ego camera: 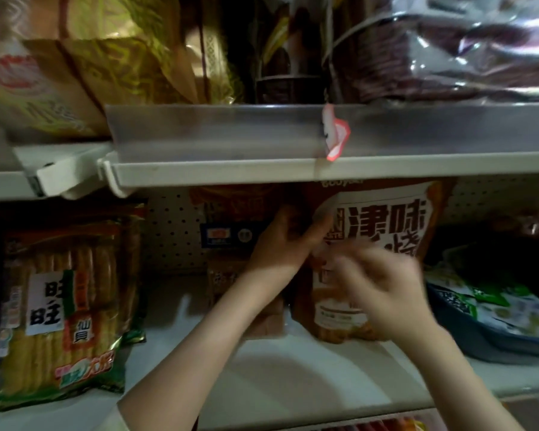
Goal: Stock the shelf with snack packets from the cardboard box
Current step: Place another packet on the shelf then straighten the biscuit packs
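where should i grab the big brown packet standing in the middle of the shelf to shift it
Take the brown packet by its left side edge, coming from the front-left, as the left hand does now. It stands upright with its top close under the upper shelf, so there is probably little room above, and a green and blue bag crowds its right.
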Motion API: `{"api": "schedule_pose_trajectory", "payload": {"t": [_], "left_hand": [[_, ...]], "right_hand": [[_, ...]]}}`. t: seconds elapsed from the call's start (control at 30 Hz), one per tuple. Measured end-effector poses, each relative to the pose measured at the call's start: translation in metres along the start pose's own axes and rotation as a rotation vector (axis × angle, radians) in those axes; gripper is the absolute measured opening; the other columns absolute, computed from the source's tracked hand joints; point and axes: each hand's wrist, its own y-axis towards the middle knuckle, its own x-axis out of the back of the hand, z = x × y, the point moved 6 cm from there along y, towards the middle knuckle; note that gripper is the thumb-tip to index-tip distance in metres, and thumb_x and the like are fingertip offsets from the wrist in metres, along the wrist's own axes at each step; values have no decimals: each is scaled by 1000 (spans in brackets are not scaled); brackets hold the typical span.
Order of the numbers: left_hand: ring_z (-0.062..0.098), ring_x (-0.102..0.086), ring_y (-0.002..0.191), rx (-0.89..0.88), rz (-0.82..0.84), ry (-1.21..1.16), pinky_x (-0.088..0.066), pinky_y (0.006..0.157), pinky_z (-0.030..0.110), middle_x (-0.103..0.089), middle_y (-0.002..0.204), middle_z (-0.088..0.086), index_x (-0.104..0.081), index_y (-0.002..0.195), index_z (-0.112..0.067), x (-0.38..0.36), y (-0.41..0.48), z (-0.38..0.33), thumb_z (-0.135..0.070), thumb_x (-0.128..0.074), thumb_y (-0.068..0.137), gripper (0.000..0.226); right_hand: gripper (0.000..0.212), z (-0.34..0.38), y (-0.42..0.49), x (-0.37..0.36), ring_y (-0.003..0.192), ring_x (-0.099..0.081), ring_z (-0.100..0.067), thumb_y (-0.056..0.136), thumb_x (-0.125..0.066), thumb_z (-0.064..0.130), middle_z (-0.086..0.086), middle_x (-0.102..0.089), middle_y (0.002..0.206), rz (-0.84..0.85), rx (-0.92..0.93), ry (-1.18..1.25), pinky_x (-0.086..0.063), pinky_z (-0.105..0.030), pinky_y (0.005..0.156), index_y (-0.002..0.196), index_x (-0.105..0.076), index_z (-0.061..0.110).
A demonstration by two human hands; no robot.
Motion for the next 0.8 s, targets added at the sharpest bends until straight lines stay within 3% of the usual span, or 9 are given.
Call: {"api": "schedule_pose_trajectory", "payload": {"t": [0.07,0.13,0.2,0.3,0.47,0.57,0.67,0.73,0.8], "left_hand": [[5,-52,116,-23,27,-10,-39,80,12,-56,121,-16,-46,130,-32,-7,6,-3,-50,-55,86,48],[-10,-48,103,-69,43,-2,-36,76,5,-50,125,-20,-38,138,-35,-13,10,-6,-51,-49,89,53],[-19,-42,91,-112,43,13,-31,68,-3,-44,115,-27,-33,140,-38,-15,11,-11,-52,-44,91,52],[-8,-44,106,-143,38,0,-31,73,3,-47,123,-22,-31,142,-36,-19,18,-11,-52,-40,93,52],[-5,-48,104,-160,8,-20,-36,77,10,-49,120,-18,-36,138,-33,-21,27,-10,-50,-43,94,48],[0,-49,104,-161,-2,-9,-38,76,12,-51,118,-15,-37,139,-29,-22,30,-9,-51,-45,93,51],[-2,-48,105,-166,31,-22,-37,73,9,-50,120,-17,-35,140,-30,-23,28,-6,-53,-44,92,54],[-5,-49,108,-183,34,-73,-38,78,8,-50,130,-16,-34,142,-31,-20,25,-3,-56,-44,89,60],[-14,-50,102,-213,-25,-123,-39,78,5,-53,126,-18,-41,138,-31,-10,22,-2,-58,-45,83,61]], "right_hand": [[18,-21,-7,44,74,-63,-3,90,-52,22,19,-64,84,-396,10,118,-53,-22,65,90,-56,40],[31,-50,-13,63,101,-63,-12,91,-61,20,12,-62,108,-597,-120,251,-53,-35,89,111,-48,38],[48,-78,-10,58,113,-59,-12,87,-66,28,4,-58,124,-526,-359,379,-49,-37,96,126,-38,31],[51,-103,-14,45,110,-61,-8,82,-66,46,9,-62,121,-399,-569,468,-49,-36,96,126,-44,32],[36,-108,-11,46,104,-64,-12,76,-63,55,7,-65,113,-361,-632,461,-51,-38,92,107,-53,41],[53,-113,-8,47,102,-63,-14,71,-62,52,3,-64,115,-350,-713,517,-50,-36,89,119,-50,31],[55,-116,-10,43,101,-65,-19,83,-58,46,-2,-67,114,-353,-808,656,-50,-36,85,131,-48,21],[38,-118,-11,42,93,-69,-18,95,-47,44,-1,-73,103,-425,-828,742,-51,-34,80,121,-58,19],[33,-119,-10,46,86,-72,-17,99,-41,40,2,-76,88,-511,-855,763,-51,-33,76,106,-66,19]]}}
